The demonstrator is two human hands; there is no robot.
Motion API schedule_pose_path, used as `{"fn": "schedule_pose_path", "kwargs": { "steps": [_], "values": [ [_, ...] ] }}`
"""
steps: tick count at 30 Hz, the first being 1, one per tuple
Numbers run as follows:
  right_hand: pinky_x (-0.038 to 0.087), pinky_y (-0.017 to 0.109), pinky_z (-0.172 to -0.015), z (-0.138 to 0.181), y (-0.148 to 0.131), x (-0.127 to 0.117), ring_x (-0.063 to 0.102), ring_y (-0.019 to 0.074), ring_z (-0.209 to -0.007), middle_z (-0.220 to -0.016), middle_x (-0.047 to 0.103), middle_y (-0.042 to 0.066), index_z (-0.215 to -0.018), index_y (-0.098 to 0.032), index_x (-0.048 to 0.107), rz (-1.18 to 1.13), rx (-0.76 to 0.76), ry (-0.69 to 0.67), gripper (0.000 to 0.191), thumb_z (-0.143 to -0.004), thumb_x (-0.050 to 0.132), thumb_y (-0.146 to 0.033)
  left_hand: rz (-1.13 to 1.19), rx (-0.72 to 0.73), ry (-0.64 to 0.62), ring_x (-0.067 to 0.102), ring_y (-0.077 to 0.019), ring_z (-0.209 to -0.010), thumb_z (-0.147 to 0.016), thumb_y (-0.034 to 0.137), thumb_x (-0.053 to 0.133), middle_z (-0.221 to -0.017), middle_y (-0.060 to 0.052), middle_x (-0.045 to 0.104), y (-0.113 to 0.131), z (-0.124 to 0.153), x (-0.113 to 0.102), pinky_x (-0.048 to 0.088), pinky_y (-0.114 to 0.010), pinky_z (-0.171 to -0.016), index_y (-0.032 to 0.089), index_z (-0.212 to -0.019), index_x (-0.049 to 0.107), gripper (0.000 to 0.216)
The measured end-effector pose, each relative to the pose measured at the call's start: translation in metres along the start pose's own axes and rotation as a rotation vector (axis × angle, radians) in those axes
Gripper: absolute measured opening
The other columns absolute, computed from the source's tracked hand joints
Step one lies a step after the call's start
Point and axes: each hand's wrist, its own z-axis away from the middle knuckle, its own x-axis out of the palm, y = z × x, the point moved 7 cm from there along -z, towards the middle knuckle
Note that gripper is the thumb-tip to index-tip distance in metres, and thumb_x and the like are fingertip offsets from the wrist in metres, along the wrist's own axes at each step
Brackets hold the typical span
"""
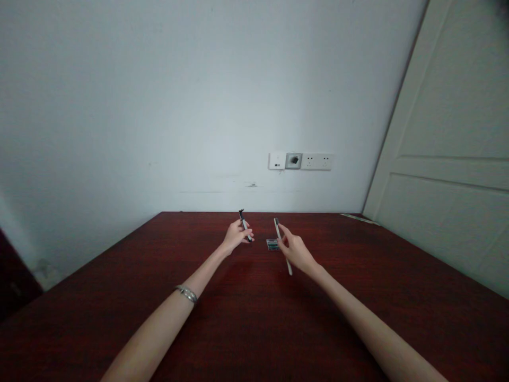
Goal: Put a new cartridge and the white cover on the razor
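My left hand (235,236) is closed around a slim black-and-silver pen-like tool (244,225), which tilts up with a small black piece at its top end. To the right, my right hand (296,249) pinches a long, thin whitish stick (289,267) with a dark upper end, between thumb and fingers. The exact kind of either held thing is too small to tell. A small clear flat case (272,244) with something green inside lies on the table between the hands, partly behind the right hand's fingertips.
The dark red wooden table (246,329) reaches back to a pale wall (199,106). Sockets (317,162) and switch plates sit on that wall above the table. A white panelled door (449,159) stands at the right, and a thin pale strip (360,218) lies along the back right edge.
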Motion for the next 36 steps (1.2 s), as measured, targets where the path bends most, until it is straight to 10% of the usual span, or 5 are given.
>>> {"fn": "schedule_pose_path", "kwargs": {
  "steps": [15,36],
  "values": [
    [0.041,0.028,-0.072,0.001,-0.031,0.062,0.062,0.0246,-0.088,-0.092,0.065,0.016,-0.093,-0.012,0.061,0.357,0.124,-0.400,0.024,-0.081,0.043,-0.022,0.111,-0.048,0.005,0.065,-0.0172,-0.055,-0.073,0.012,0.060,-0.063,-0.004,0.064,0.010,0.002,0.000,0.054,-0.031,-0.054,0.014,-0.082,0.045,0.017],
    [0.046,0.034,-0.072,0.001,-0.036,0.068,0.063,0.0267,-0.087,-0.093,0.065,0.017,-0.100,-0.013,0.062,0.472,0.111,-0.400,0.034,-0.086,0.036,-0.029,0.107,-0.053,-0.018,0.065,-0.0184,-0.056,-0.074,0.012,0.058,-0.063,-0.004,0.063,0.011,0.002,0.003,0.054,-0.030,-0.052,0.015,-0.082,0.045,0.015]
  ]
}}
